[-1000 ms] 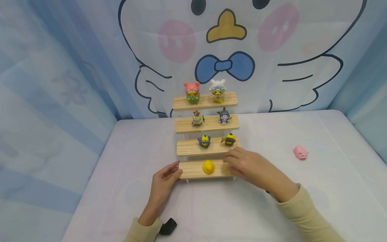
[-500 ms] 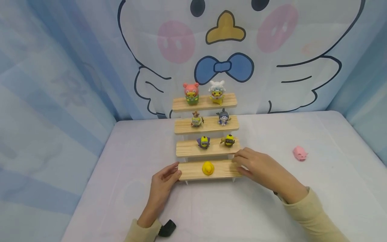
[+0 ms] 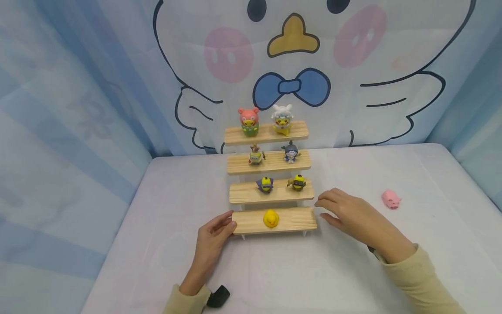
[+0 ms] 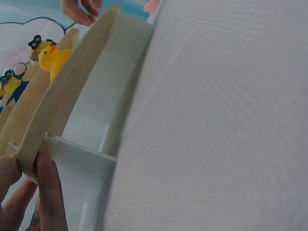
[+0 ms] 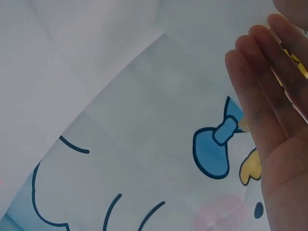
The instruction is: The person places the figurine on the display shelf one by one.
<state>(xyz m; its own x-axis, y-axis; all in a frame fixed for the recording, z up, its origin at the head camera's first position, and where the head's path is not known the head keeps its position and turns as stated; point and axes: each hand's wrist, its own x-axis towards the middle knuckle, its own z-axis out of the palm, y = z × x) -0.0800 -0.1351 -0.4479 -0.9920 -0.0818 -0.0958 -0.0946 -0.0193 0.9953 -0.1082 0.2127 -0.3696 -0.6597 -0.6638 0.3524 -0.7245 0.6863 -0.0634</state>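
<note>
A wooden stepped display stand (image 3: 251, 223) with white supports stands on the table. My left hand (image 3: 209, 242) pinches the left end of its lowest board, thumb on one face and fingers on the other, as the left wrist view shows. On that board sits a yellow rubber duck (image 3: 271, 218), near the middle. Just off the board's right end, my right hand (image 3: 353, 216) hovers with nothing in it, its fingers loosely extended. In the right wrist view, the fingers (image 5: 255, 86) lie straight, side by side.
A pink pig figure (image 3: 391, 199) lies on the table (image 3: 423, 244) at the right. Small figures stand in pairs on the upper boards, such as a pink-hooded figure (image 3: 249, 122) and a grey-hooded figure (image 3: 291, 152). A printed curtain (image 3: 117, 65) hangs behind.
My right hand has moved to the right, away from the lowest board, uncovering its right end. My left hand keeps its hold on the left end. The duck has stayed put.
</note>
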